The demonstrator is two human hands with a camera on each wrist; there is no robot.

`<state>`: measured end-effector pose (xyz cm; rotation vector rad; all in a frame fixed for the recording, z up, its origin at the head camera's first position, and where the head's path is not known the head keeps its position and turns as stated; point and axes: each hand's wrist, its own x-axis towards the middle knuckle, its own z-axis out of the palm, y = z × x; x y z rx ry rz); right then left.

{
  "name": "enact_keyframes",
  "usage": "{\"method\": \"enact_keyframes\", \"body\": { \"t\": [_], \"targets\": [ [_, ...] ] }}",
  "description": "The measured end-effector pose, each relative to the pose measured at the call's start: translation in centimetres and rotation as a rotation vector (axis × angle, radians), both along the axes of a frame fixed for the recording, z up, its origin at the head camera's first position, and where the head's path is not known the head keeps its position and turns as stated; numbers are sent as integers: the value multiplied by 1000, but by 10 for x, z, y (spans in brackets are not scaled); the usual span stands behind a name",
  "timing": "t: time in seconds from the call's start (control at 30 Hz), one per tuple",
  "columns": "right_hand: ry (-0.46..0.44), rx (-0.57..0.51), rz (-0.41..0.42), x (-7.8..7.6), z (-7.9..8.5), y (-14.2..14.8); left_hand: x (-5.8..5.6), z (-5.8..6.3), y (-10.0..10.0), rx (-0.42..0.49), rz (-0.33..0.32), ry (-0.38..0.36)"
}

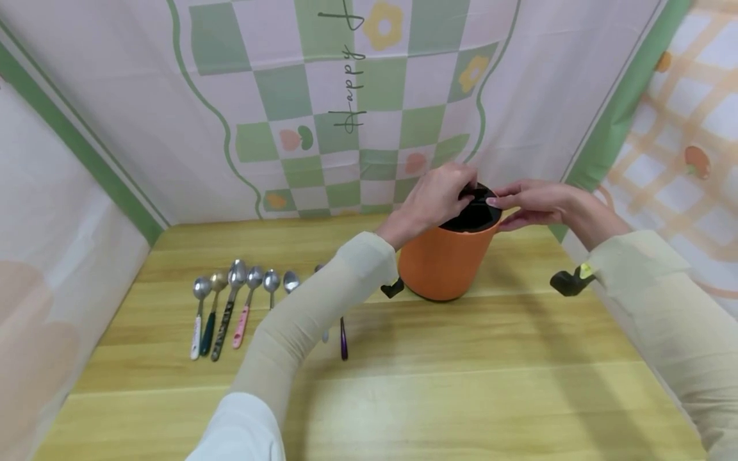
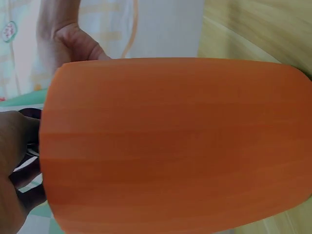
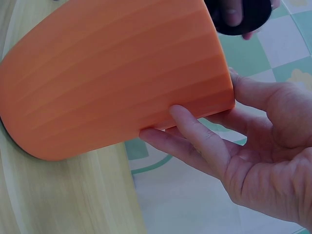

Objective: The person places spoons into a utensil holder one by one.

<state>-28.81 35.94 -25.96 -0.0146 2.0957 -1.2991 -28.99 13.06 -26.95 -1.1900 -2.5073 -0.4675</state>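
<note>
One table is being occupied by an orange bin, toward four o'clock in the head view. Its top is being pinched by the bent right hand, a black piece there being gripped by the curled left hand. Spoons are being seen at eight o'clock.

1. Looks bright and evenly lit in the head view.
2. Casts soft shadows and pale glare on the tabletop.
3. Appears dimmer in both wrist views, leaving the left hand shadowed.
</note>
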Motion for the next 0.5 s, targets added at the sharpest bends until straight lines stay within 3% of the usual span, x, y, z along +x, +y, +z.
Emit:
{"method": "enact_keyframes", "body": {
  "t": [0.23, 0.5],
  "targets": [
    [-9, 5, 8, -1, 0, 2, -3, -1, 0, -30, -31, -33],
    [-9, 4, 12, -2, -1, 2, 2, 4, -18, -32, -112, -146]
  ]
}}
